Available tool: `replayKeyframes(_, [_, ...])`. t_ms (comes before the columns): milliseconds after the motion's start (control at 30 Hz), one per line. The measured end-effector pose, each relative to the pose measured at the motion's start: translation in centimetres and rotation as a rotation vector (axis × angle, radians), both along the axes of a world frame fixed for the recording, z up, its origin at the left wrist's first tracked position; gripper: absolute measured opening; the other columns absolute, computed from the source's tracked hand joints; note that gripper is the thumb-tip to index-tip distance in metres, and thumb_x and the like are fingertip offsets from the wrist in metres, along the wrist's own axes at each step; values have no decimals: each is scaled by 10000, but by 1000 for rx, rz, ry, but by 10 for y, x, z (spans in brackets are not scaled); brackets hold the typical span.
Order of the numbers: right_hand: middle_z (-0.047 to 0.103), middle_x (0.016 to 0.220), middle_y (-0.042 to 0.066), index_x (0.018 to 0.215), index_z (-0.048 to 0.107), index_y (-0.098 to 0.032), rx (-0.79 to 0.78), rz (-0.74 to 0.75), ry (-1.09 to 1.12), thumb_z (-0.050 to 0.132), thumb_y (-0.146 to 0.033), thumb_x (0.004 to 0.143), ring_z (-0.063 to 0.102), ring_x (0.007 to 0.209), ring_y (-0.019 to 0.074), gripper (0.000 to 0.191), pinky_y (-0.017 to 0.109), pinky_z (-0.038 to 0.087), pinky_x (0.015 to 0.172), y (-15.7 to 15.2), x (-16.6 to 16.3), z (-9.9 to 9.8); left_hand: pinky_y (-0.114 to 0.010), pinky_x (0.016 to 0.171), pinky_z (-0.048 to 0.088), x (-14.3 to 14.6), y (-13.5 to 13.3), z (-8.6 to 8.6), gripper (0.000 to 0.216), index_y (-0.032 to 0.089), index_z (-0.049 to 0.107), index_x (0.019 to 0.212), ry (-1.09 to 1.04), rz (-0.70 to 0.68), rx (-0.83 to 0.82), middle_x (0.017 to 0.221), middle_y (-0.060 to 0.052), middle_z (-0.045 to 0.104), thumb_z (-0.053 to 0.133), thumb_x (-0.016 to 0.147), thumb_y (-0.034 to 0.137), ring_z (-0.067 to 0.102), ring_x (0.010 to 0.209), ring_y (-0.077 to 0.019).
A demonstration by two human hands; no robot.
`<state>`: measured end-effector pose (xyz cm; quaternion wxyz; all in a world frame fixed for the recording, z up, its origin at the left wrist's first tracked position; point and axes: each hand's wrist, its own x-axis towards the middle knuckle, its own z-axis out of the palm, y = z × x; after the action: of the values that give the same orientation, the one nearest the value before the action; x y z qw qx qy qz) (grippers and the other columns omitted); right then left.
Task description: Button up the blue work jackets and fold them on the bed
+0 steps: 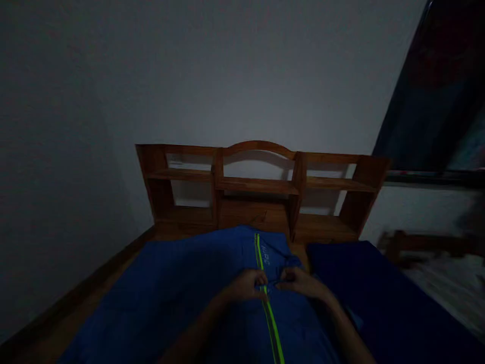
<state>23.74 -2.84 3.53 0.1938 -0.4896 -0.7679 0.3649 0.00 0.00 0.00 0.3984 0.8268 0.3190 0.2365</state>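
Blue cloth [293,318] with a bright yellow-green stripe [273,326] running along it lies in front of me. Pale lettering [265,254], too dim to read surely, shows beside the stripe's far end. My left hand [246,285] is closed in a pinch on the cloth, right at the stripe. Just to the right, my right hand [301,282] pinches a bunched fold of the same cloth, its fingers curled. A small gap separates the two hands. The dim light hides the exact fold between the fingertips.
Behind the cloth stands a wooden headboard [257,185] with open shelves, against a pale wall [242,76]. A blue bed surface [182,283] spreads to the left, a darker blue one [352,268] to the right. At the right are a dark window [435,101] and another wooden bed frame [428,240].
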Motion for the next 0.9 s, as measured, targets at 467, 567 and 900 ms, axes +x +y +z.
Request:
replayKeyframes(467, [639, 930, 28, 927, 654, -163, 56, 104, 156, 711, -345, 663, 569, 904, 181, 326, 272, 419, 823, -2, -18, -10, -219, 697, 407, 4, -18, 11, 380, 114, 661, 920, 89, 267, -229, 906, -49, 642, 728, 580, 270, 558, 837, -169])
replayKeyframes(567, [648, 905, 32, 899, 673, -157, 51, 51, 115, 724, -362, 645, 577, 887, 190, 330, 276, 428, 808, -1, -21, -14, -209, 639, 389, 3, -17, 15, 348, 116, 664, 866, 78, 213, -282, 838, -37, 639, 732, 566, 280, 548, 772, -156])
replayKeyframes(900, [658, 834, 34, 874, 687, -129, -119, 23, 197, 699, -439, 662, 581, 730, 153, 375, 222, 441, 627, -1, -17, -5, -196, 585, 365, -5, -9, 12, 409, 94, 675, 809, -113, -23, -419, 725, -20, 618, 731, 590, 434, 513, 632, -107])
